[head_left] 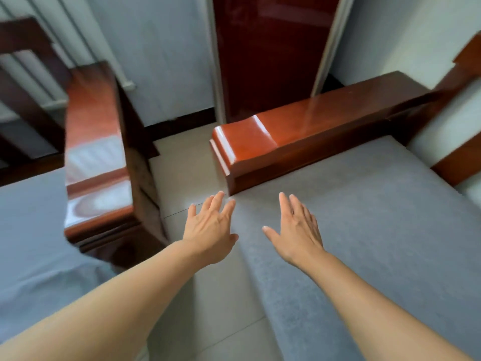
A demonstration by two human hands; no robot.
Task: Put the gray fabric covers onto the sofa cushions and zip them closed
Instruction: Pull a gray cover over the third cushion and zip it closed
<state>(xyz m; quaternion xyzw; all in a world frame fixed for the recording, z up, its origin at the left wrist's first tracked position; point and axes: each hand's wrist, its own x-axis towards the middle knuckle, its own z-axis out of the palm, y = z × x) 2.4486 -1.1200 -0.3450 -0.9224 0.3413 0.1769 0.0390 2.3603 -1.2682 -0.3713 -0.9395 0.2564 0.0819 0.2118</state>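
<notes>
A gray-covered seat cushion [364, 217] lies on the wooden sofa at the right and fills the lower right of the view. My right hand [296, 233] is over its near left part, palm down, fingers straight and spread. My left hand [210, 227] is stretched out at the cushion's left edge, fingers straight, partly over the floor; whether either hand touches the fabric I cannot tell. Another gray-covered cushion [31, 243] lies on the second sofa at the left. No zipper shows.
A glossy wooden armrest [299, 131] borders the right cushion on its far side. Another wooden armrest [96, 152] stands between the left cushion and a strip of beige tiled floor [182, 165]. A dark red door [268, 48] is straight ahead.
</notes>
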